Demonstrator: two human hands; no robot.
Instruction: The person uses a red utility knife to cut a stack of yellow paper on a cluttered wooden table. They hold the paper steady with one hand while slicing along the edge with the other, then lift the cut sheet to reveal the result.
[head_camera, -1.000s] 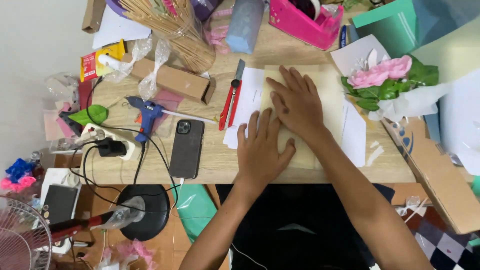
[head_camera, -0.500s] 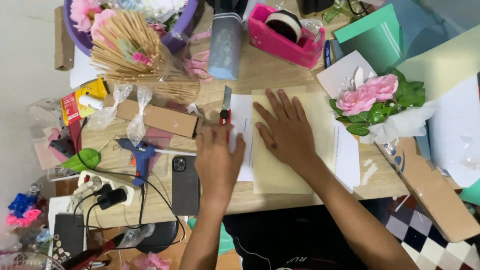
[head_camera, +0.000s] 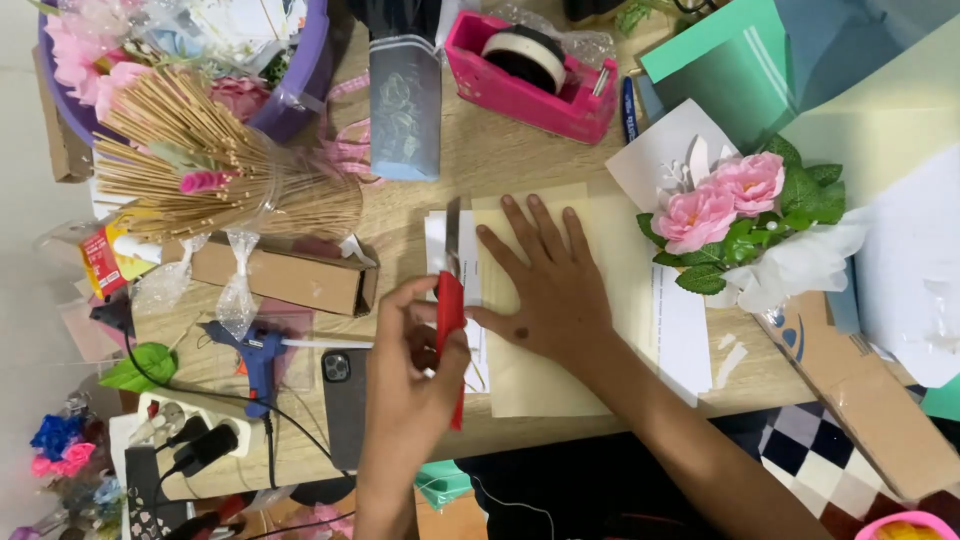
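Left hand (head_camera: 410, 370) grips red scissors (head_camera: 450, 330); right hand (head_camera: 545, 290) flattens cream paper (head_camera: 610, 260).

My left hand (head_camera: 412, 372): fingers curled in a closed grip, forearm rising from below. My right hand (head_camera: 545, 285): flat, palm down, fingers spread, forearm angled in from lower right.

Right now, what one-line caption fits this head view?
Left hand grips a red-handled utility knife while right hand presses flat on cream paper on a cluttered wooden craft table.
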